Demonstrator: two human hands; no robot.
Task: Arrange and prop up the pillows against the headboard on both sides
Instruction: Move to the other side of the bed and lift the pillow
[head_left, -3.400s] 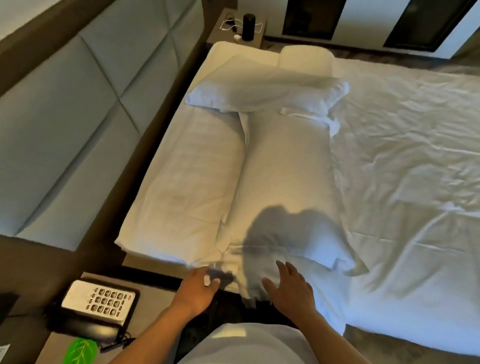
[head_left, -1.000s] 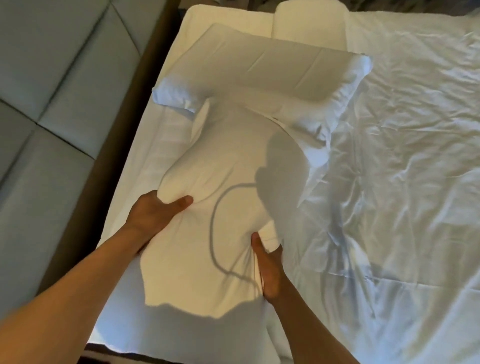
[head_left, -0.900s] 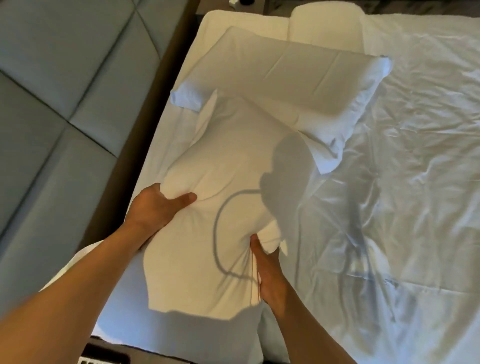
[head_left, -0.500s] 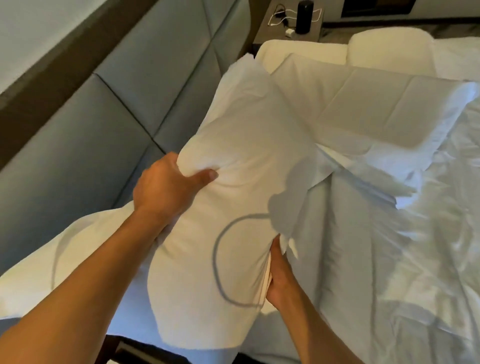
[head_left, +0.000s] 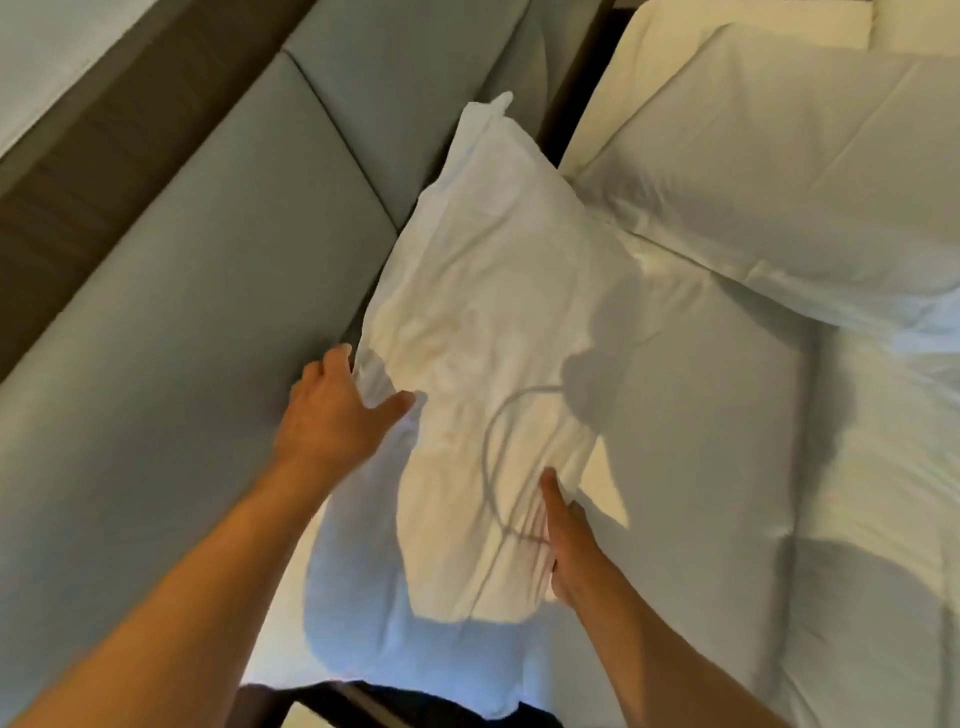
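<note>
Near-side white pillow (head_left: 483, 332) is being stood up against the padded headboard (head_left: 197, 291) at 9 o'clock. Left hand (head_left: 332, 415) and right hand (head_left: 566, 535) clamp opposite edges; next, I'd guess, lean it back and plump.

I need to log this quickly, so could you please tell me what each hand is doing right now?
Left hand: closed on the pillow, at its left edge.
Right hand: closed on the pillow's right edge.
</note>
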